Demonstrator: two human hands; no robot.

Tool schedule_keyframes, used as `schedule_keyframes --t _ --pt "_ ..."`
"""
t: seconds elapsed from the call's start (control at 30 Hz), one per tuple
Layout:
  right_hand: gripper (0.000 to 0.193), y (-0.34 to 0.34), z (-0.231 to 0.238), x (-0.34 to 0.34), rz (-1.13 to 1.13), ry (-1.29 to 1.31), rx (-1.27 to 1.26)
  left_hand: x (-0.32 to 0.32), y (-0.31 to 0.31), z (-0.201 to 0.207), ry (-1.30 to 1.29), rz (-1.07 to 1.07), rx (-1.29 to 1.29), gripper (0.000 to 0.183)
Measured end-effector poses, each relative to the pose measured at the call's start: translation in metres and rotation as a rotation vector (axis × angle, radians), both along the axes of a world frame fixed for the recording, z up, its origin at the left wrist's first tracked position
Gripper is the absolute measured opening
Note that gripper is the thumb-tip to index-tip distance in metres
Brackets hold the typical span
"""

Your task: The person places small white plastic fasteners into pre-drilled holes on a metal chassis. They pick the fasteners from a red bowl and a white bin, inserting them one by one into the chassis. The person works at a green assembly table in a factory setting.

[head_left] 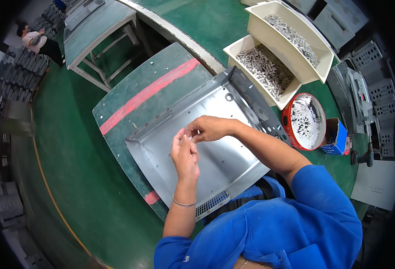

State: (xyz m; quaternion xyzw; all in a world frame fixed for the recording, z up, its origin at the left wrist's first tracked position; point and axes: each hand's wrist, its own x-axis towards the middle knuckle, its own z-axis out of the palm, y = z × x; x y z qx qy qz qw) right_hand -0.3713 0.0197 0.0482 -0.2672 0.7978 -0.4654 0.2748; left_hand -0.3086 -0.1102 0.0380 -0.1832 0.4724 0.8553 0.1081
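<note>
A shallow grey sheet-metal housing (215,161), with upturned sides and perforated vents, lies in front of me on a green work surface. Above its middle my two hands meet at the fingertips. My left hand (185,154) is raised with its fingers bent together, a thin bracelet round the wrist. From the right, my right hand (211,128) reaches across, thumb and index finger pinched against the left fingertips. Whatever small thing lies between the fingers is too small to make out.
The green board (139,80) under the housing has red stripes. At the right are a cream bin of small light parts (269,101), a second bin (327,67) above it, a round red tin (287,121), a blue box (338,141) and a power drill (365,157). Far left, a person (38,42) stands.
</note>
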Motion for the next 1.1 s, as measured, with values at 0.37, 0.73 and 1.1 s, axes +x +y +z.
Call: schedule_keyframes --t 0.37,0.73,1.1 --pt "0.008 -0.013 -0.014 -0.019 -0.506 -0.466 -0.314 -0.002 -0.008 -0.008 -0.072 0.076 0.17 0.025" --pt "0.005 -0.047 -0.026 -0.035 -1.051 -0.804 -0.683 -0.002 -0.007 -0.012 -0.17 0.041 0.36 0.021" --pt "0.018 -0.053 -0.026 -0.035 -1.04 -0.882 -0.747 0.0 -0.004 -0.013 -0.165 0.002 0.391 0.022"
